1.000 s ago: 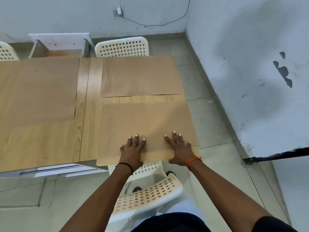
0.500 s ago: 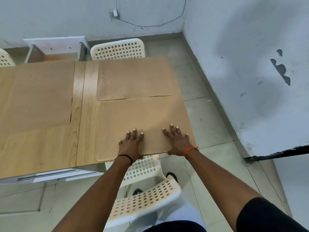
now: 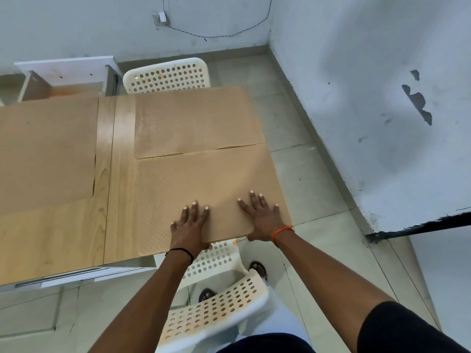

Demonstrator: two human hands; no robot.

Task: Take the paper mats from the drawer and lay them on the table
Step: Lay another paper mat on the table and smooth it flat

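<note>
I have both hands flat, fingers straight, gripping nothing: left hand (image 3: 192, 222) and right hand (image 3: 262, 215) press the near tan embossed paper mat (image 3: 204, 184) onto the light wooden table (image 3: 112, 200). Placing step, I judge. Next: lift off cleanly, leaving it flush beside the far tan paper mat (image 3: 196, 121).

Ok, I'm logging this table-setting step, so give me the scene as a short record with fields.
near mat: flat on the table, under both hands
far mat: flat, just beyond the near mat
left mat: flat on the table's left part
left hand: fingers straight, pressing the near mat
right hand: fingers spread, pressing the near mat by its right corner
chairs: one white chair beyond the table, another below the hands
</note>
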